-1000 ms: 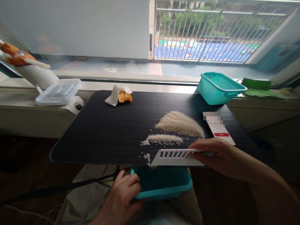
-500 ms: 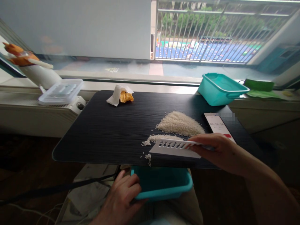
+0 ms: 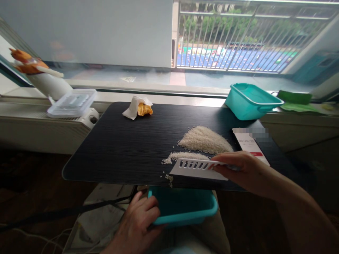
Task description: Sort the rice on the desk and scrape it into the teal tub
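My right hand [image 3: 242,169] pinches a flat white scraper [image 3: 198,171] with a row of slots along its upper edge. Its blade stands tilted on the black table [image 3: 113,148], near the front edge. Just behind the blade runs a thin strip of rice [image 3: 185,155], and a larger rice heap [image 3: 205,139] lies farther back. A few loose grains [image 3: 168,180] sit left of the blade by the edge. Below that edge, my left hand [image 3: 143,215] grips the left rim of a turquoise bin [image 3: 185,220], whose inside is dark.
A phone [image 3: 250,146] lies at the table's right side. Behind it stands another turquoise bin [image 3: 242,104]. Crumpled white paper with an orange-yellow piece [image 3: 144,109] is at the back left. A clear plastic case [image 3: 72,102] rests beyond the table's left side, by the window.
The view has shifted slightly. The scraper has tilted a little, so its slots show more fully. My left hand stays on the bin's rim.
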Available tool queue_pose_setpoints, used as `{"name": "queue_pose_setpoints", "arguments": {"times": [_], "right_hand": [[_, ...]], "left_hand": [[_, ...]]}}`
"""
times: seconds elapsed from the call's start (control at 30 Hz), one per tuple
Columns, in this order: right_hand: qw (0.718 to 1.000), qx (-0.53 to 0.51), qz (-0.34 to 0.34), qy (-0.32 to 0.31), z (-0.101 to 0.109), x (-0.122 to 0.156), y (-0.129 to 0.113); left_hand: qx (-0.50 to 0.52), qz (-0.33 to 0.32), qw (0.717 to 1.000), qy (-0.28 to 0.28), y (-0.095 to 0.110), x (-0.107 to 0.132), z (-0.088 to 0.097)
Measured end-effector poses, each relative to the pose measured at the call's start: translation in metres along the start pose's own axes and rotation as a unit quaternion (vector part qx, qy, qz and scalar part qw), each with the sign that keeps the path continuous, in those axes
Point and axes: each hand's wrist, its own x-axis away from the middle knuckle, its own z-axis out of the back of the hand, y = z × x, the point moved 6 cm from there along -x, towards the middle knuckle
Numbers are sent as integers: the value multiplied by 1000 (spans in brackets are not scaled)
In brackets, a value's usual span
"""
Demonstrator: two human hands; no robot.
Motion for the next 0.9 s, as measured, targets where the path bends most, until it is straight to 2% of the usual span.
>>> {"name": "queue_pose_setpoints", "arguments": {"times": [0.2,0.37,0.43,0.6,0.77,0.9], "right_hand": [[1000,-8,-14,-18,-1,2,0],[997,-23,-10,-70,-6,8,-1],[998,-26,-6,-58,-5,9,-2],[1000,-15,17,20,-2,-2,-7],[999,3,41,32,-9,-21,-20],[998,-1,57,16,-15,-26,-28]], "left_hand": [[6,2,1000,-3,1,-1,3],[8,3,1000,-1,-2,2,0],[8,5,1000,-1,-4,3,-1],[5,19,1000,7,-4,4,2],[2,8,1000,25,-4,6,4],[-4,9,999,32,-8,10,3]]}}
